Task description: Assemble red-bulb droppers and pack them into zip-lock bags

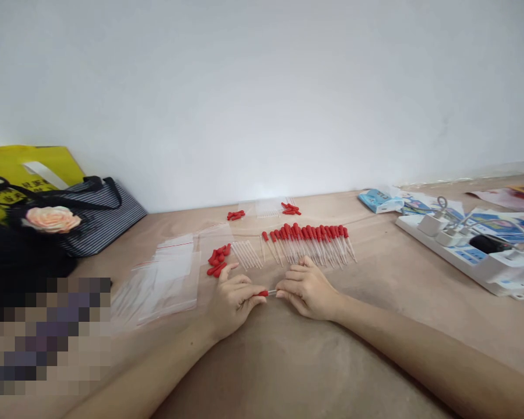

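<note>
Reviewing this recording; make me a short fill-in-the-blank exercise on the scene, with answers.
1. The left hand and right hand together hold a dropper with a ____ bulb.
2. The power strip lies on the person's ____ side.
3. The bag behind the striped bag is ____.

Missing words: red; right; yellow.

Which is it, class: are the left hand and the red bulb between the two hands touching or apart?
Touching. The head view shows the left hand pinching the red bulb between thumb and fingers.
</note>
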Demonstrator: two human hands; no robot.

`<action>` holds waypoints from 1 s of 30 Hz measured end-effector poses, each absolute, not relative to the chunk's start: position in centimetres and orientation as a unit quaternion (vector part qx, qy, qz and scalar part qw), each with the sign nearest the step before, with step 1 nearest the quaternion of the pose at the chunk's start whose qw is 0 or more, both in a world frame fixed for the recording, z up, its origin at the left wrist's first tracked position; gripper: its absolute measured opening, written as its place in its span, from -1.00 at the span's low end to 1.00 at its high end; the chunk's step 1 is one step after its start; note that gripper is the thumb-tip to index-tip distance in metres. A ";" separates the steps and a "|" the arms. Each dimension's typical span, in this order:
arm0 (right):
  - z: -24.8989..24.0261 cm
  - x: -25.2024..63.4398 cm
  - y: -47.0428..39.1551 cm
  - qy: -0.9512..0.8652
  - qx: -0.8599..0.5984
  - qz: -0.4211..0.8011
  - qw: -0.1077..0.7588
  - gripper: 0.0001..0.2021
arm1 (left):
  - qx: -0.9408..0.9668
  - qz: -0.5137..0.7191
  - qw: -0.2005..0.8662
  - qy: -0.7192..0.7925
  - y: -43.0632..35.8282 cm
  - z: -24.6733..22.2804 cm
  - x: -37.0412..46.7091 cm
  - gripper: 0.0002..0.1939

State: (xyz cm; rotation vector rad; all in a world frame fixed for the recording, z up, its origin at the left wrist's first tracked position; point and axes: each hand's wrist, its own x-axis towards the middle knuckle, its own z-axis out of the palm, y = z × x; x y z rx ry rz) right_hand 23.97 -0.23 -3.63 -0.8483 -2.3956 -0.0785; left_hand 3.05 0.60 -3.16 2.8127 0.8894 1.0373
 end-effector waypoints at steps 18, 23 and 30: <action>-1.6 21.1 7.2 -0.677 -0.706 0.048 0.202 -0.75 | 0.842 0.280 -0.018 0.461 0.7 -2.3 2.6 -0.86; -1.8 20.0 7.3 -0.682 -0.713 0.019 0.164 -0.78 | 0.844 0.275 -0.022 0.460 0.8 -2.6 2.5 -0.83; -1.3 19.5 7.3 -0.699 -0.697 0.020 0.160 -0.74 | 0.834 0.229 -0.031 0.502 1.3 -1.8 2.3 -0.89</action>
